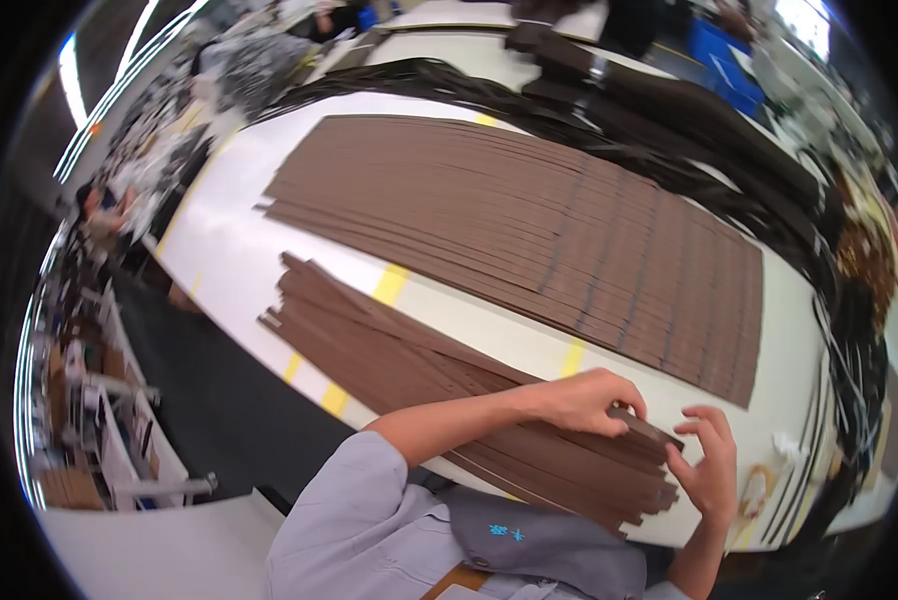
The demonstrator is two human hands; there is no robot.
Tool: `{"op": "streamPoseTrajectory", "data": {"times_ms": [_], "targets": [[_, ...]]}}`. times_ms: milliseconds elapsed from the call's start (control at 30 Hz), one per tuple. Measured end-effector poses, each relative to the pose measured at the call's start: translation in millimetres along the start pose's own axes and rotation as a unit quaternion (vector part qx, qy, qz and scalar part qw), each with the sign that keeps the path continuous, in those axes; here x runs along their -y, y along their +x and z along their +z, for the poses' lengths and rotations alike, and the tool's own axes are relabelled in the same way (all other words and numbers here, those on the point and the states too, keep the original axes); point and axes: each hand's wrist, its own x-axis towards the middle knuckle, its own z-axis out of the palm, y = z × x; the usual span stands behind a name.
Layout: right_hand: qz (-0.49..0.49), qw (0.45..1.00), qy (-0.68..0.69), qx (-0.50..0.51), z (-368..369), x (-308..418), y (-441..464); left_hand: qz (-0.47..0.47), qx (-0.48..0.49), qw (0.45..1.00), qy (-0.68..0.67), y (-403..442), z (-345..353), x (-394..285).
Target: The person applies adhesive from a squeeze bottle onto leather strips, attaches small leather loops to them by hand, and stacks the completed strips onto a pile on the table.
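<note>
Long brown strips (399,340) lie in a loose, uneven pile along the near side of the white table. My left hand (591,400) is closed over the pile's right part, with thumb and fingers pinching a raised brown strip (649,428). At that strip's right end is my right hand (707,465), its thumb and fingers apart around the tip. Whether the right fingertips touch the strip, I cannot tell. Beyond both hands, a wide layer of brown strips (469,190) lies side by side, with dark lines crossing its right half.
The white table (219,230) carries yellow tape marks (391,284). Dark strips (419,75) run along its far edge, near a big dark bundle (669,105). Blue bins (724,65) stand at the back right. A person (104,215) is at the far left, near shelving (119,430).
</note>
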Motion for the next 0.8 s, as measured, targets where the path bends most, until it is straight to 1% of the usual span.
{"op": "streamPoseTrajectory", "data": {"times_ms": [33,67,100,167,233,300,367,400,433,500,567,600,633,700,767,800], "targets": [[-0.012,1.000,-0.003,-0.003,2,-2,-1,0.006,0.007,1.000,-0.005,0,0,3],[-0.004,1.000,0.000,0.003,2,1,-1,0.018,0.006,1.000,-0.008,-1,0,5],[-0.003,1.000,-0.001,0.002,3,0,-1,0.010,-0.019,1.000,0.001,-3,-1,5],[-0.011,1.000,-0.009,0.007,4,3,1,0.025,-0.024,0.999,-0.027,-5,-4,-4],[-0.031,0.999,-0.015,0.019,5,4,8,0.016,-0.019,0.999,-0.047,-12,-8,-6],[-0.020,0.999,-0.012,0.030,2,12,7,0.026,-0.001,1.000,-0.016,-13,-9,-6],[-0.034,0.999,-0.006,0.039,-1,17,12,0.008,-0.010,1.000,-0.004,-23,-20,-12],[-0.028,0.999,-0.010,0.040,-3,15,13,0.010,-0.017,0.999,0.036,-33,-30,-10],[-0.023,0.999,-0.011,0.040,-5,13,14,-0.029,-0.016,0.998,0.049,-48,-47,-13],[-0.001,0.999,-0.026,0.031,-7,6,15,-0.036,-0.053,0.990,0.122,-90,-85,2],[0.021,0.999,-0.035,0.027,-6,-4,19,-0.185,-0.098,0.965,0.156,-143,-130,-11],[0.029,0.999,-0.036,0.028,-3,-6,23,-0.207,-0.150,0.952,0.167,-174,-149,-10],[0.024,0.999,-0.036,0.028,3,-7,30,-0.199,-0.215,0.938,0.184,-205,-166,-7],[0.014,0.999,-0.025,0.045,25,-5,50,-0.274,-0.297,0.903,0.148,-253,-202,-23],[-0.033,0.999,-0.011,0.031,54,3,80,-0.239,-0.320,0.888,0.226,-293,-240,-29],[-0.039,0.999,-0.005,0.036,71,9,95,-0.253,-0.343,0.878,0.218,-305,-253,-34]]}}
